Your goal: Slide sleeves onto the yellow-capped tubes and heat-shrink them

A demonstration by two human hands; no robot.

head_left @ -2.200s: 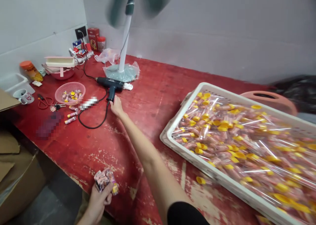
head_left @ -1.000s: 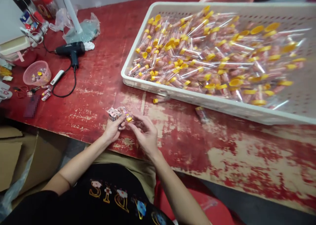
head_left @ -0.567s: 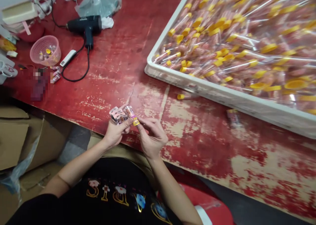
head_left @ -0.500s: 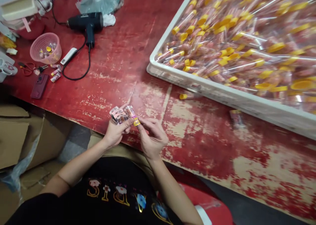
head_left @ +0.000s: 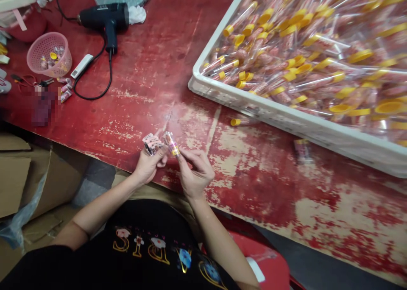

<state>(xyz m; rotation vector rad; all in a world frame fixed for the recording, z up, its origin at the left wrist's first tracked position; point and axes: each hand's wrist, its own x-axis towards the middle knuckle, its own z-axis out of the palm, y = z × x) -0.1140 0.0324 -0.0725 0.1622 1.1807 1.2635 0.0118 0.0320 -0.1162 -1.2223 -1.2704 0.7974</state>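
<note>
My left hand [head_left: 149, 165] is closed around a small stack of printed labels [head_left: 152, 143], pinkish with dark print, held under the thumb. Close on its right, my right hand [head_left: 195, 171] pinches the lower end of a small printed tube [head_left: 171, 143] with a yellow band at the bottom. The tube tilts up and to the left, its top beside the labels. Both hands are just above the near edge of the red table [head_left: 178, 112]. My fingers hide part of the tube's lower end.
A white tray [head_left: 219, 90] heaped with clear, yellow-capped tubes stands at the right. One capped tube [head_left: 243, 121] and a small printed piece [head_left: 302, 150] lie before it. At the left are a heat gun [head_left: 110, 23] with its cord, a pink basket [head_left: 49, 54] and cardboard boxes [head_left: 19, 179].
The tube in my right hand has come slightly away from the labels in my left hand. The view has shifted a little, so the items at the left sit further left and higher.
</note>
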